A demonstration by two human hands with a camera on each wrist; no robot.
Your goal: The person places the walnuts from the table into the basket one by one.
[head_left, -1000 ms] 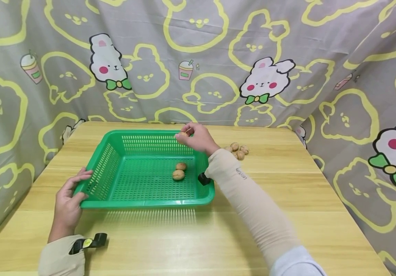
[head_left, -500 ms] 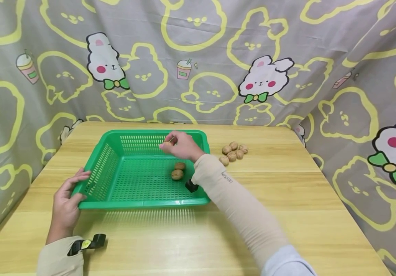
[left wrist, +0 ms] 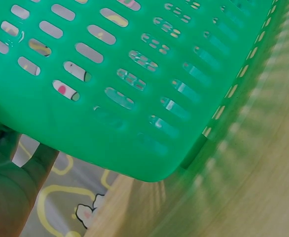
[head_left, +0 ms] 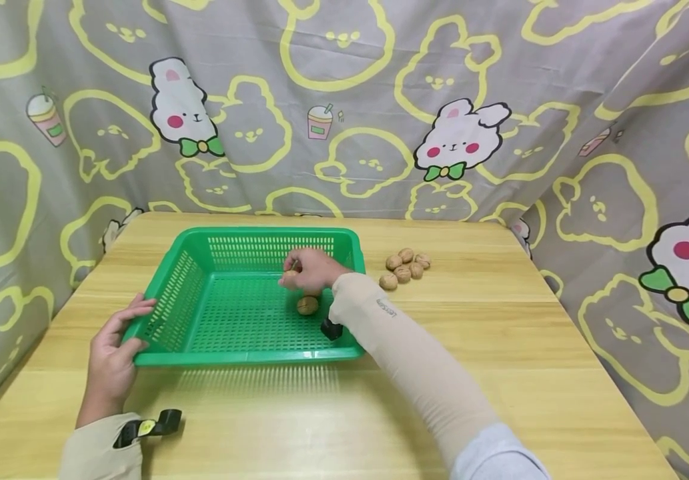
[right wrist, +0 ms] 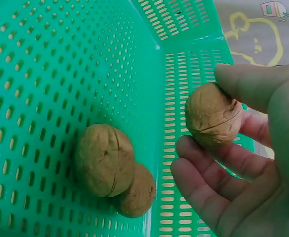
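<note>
My right hand (head_left: 313, 270) pinches a walnut (right wrist: 211, 116) between thumb and fingers, low inside a green plastic basket (head_left: 248, 358). Just below it, two walnuts lie against each other on the basket floor; the nearer walnut (head_left: 307, 306) shows in the head view, while the hand mostly covers the other walnut (right wrist: 138, 193), which is plain in the right wrist view. At the basket's left end, my left hand (head_left: 113, 353) grips the rim, thumb and fingers on it. The left wrist view shows the basket's slotted wall close up, with part of that hand below.
Several more walnuts (head_left: 402, 273) lie in a cluster on the wooden table (head_left: 476, 373), to the right of the basket. A grey curtain (head_left: 368, 67) with cartoon prints hangs behind the table and along both sides.
My right hand has moved left over the basket's far right corner and down into it, carrying the walnut. The left hand stays on the rim.
</note>
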